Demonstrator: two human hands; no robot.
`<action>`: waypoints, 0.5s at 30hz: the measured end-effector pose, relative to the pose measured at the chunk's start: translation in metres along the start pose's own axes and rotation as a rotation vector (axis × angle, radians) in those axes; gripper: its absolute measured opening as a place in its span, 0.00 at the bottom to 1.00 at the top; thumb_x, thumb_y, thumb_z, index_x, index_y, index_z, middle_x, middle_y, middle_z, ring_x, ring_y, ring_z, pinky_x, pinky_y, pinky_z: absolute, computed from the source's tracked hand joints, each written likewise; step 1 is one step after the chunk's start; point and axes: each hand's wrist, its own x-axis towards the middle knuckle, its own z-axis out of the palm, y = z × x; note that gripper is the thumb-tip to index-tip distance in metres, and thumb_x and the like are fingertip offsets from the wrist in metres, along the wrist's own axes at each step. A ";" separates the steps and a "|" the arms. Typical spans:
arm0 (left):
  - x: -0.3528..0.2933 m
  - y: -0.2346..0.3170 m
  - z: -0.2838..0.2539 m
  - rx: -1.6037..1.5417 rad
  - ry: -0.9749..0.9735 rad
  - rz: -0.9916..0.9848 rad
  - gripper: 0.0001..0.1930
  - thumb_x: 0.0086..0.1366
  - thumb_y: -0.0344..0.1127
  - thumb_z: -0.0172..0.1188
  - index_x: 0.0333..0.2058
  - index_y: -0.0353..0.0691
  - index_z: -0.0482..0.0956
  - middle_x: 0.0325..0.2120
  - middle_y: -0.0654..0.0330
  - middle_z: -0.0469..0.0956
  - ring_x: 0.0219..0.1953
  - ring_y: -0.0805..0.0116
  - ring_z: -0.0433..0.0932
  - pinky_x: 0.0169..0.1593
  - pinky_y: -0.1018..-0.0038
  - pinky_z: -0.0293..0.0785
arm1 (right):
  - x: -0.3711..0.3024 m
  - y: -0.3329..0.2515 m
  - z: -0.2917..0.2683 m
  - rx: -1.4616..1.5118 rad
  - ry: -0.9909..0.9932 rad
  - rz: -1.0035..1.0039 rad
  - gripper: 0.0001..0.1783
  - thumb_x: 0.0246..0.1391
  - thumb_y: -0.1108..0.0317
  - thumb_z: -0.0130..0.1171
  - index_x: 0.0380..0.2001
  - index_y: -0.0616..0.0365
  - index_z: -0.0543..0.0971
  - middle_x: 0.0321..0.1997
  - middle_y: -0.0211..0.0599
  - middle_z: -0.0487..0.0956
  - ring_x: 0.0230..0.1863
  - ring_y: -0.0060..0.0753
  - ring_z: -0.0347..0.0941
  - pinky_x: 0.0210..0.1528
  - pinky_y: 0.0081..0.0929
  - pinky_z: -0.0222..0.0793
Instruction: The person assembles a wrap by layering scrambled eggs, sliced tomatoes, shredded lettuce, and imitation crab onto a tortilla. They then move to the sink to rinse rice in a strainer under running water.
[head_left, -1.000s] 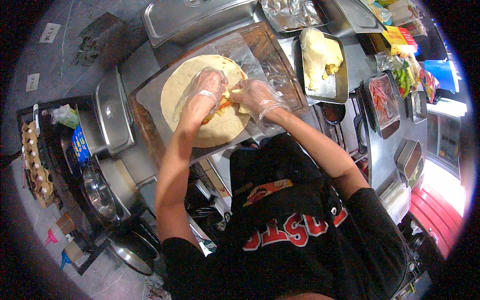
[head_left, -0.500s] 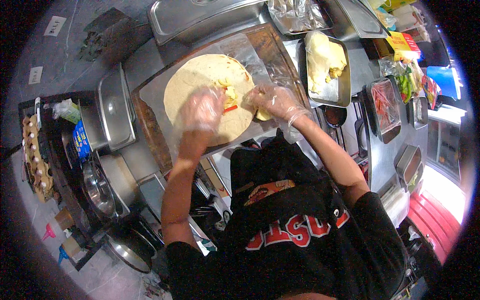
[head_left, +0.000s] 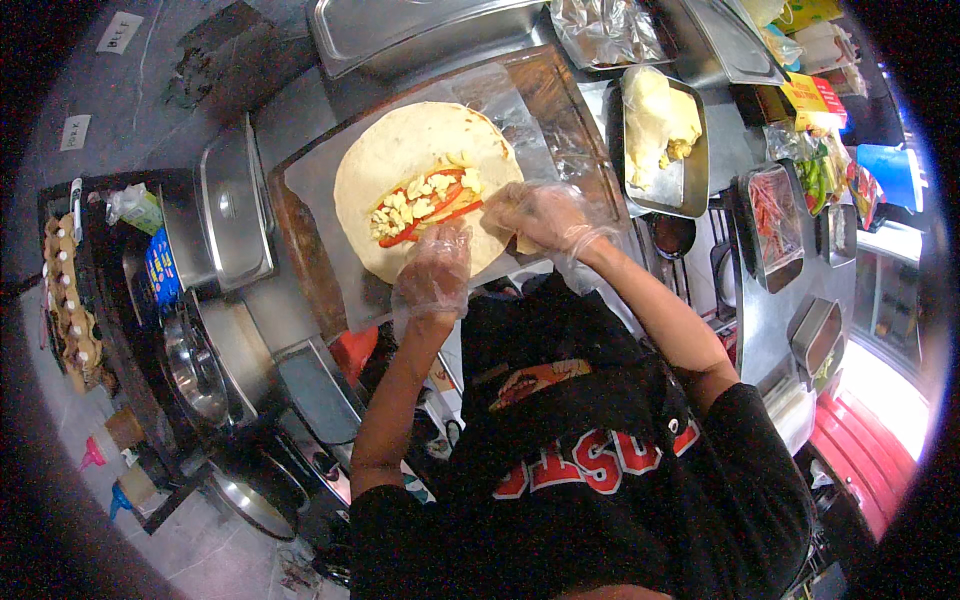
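Observation:
A large round flatbread [head_left: 420,135] lies on a paper sheet [head_left: 312,215] over a dark-edged tray. Across its middle runs a filling of pale yellow crumbled pieces [head_left: 410,208] and red strips [head_left: 462,212], possibly pepper. My left hand [head_left: 437,268], in a clear plastic glove, is at the filling's near edge with its fingertips drawn together; what they hold, if anything, is hidden. Over the flatbread's right edge, my gloved right hand [head_left: 545,218] is closed round a pale yellow lump [head_left: 526,243], mostly covered by the fingers.
Right of the tray stands a metal pan [head_left: 697,190] with a yellow block in plastic. Farther right is a pan of red strips [head_left: 775,225] beside green peppers [head_left: 815,185]. Lidded metal pans [head_left: 235,220] stand left, near an egg carton [head_left: 70,310] and a steel bowl [head_left: 195,370].
My left hand has moved from over the filling toward me and slightly right, uncovering the yellow pieces and red strips. The right hand stays near the flatbread's right edge.

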 end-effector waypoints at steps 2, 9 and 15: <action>0.000 0.000 -0.005 -0.030 -0.004 0.008 0.17 0.62 0.29 0.52 0.50 0.38 0.76 0.44 0.55 0.78 0.49 0.60 0.75 0.51 0.71 0.76 | 0.003 0.007 -0.001 0.285 -0.065 0.063 0.24 0.57 0.50 0.58 0.51 0.52 0.78 0.40 0.43 0.83 0.40 0.35 0.80 0.45 0.29 0.74; 0.004 0.015 -0.019 -0.722 0.129 -0.341 0.15 0.65 0.37 0.57 0.47 0.37 0.79 0.39 0.52 0.81 0.41 0.56 0.80 0.46 0.67 0.76 | -0.010 0.016 -0.003 0.860 -0.159 0.011 0.21 0.57 0.72 0.60 0.54 0.61 0.71 0.52 0.39 0.77 0.49 0.27 0.75 0.52 0.25 0.72; 0.015 0.021 -0.031 -1.195 0.142 -0.287 0.16 0.61 0.38 0.64 0.45 0.37 0.81 0.35 0.47 0.81 0.35 0.58 0.81 0.42 0.68 0.75 | -0.020 -0.006 -0.013 0.378 -0.078 -0.035 0.21 0.53 0.56 0.67 0.45 0.58 0.79 0.40 0.46 0.81 0.42 0.39 0.79 0.45 0.35 0.72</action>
